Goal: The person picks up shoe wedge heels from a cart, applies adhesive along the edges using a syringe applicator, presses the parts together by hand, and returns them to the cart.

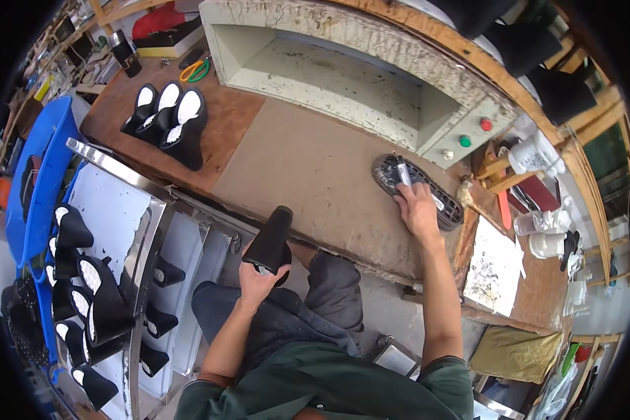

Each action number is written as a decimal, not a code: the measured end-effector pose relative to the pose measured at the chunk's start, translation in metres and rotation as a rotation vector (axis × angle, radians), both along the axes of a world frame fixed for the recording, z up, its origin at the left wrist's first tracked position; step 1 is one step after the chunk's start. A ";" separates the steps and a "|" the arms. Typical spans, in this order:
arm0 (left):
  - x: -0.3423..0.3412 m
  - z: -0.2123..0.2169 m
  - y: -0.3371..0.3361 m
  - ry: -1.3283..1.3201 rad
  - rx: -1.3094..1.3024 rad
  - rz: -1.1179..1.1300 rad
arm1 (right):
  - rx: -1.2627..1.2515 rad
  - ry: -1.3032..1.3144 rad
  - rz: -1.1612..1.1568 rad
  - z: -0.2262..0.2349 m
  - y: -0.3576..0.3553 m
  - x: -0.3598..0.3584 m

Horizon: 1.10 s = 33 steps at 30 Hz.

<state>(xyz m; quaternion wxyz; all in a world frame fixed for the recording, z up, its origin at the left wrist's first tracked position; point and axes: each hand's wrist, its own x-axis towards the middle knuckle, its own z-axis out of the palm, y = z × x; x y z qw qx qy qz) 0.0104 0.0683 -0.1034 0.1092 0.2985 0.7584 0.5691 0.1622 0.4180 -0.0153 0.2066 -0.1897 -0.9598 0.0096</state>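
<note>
Left hand [260, 283] wraps a black shoe [270, 241], fingers closed on it, above the lap [297, 315], by the near edge of the bench [308, 175]. Right hand [420, 208] pinches a pale tool [404, 173] between thumb and fingers, over a dark oblong tray [449, 207] on the bench's right part. Open-fronted cabinet [441, 126] behind. Three black-and-white shoes [186, 133] stand far left; more on a rack [108, 192] at left.

No lettering, number or sign can be read here. Dark marks on the white sheet [495, 262] at the right form no legible words, and nothing is readable beside the green button [465, 141] on the far pale box [308, 19].
</note>
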 end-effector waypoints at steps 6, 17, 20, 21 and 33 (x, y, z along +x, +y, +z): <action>-0.011 -0.007 0.001 0.222 -0.165 -0.131 | -0.093 0.114 0.030 0.011 -0.042 -0.060; -0.020 -0.019 0.004 0.197 -0.034 -0.105 | -0.690 0.222 -0.122 0.041 -0.036 -0.059; -0.016 -0.013 0.007 0.261 -0.073 -0.097 | -0.709 0.131 -0.140 0.049 -0.030 -0.052; -0.015 -0.007 0.006 0.343 -0.151 -0.111 | -0.673 0.114 -0.146 0.050 -0.030 -0.056; -0.008 -0.062 0.009 0.185 0.162 0.026 | -1.078 0.298 0.039 0.052 -0.093 -0.023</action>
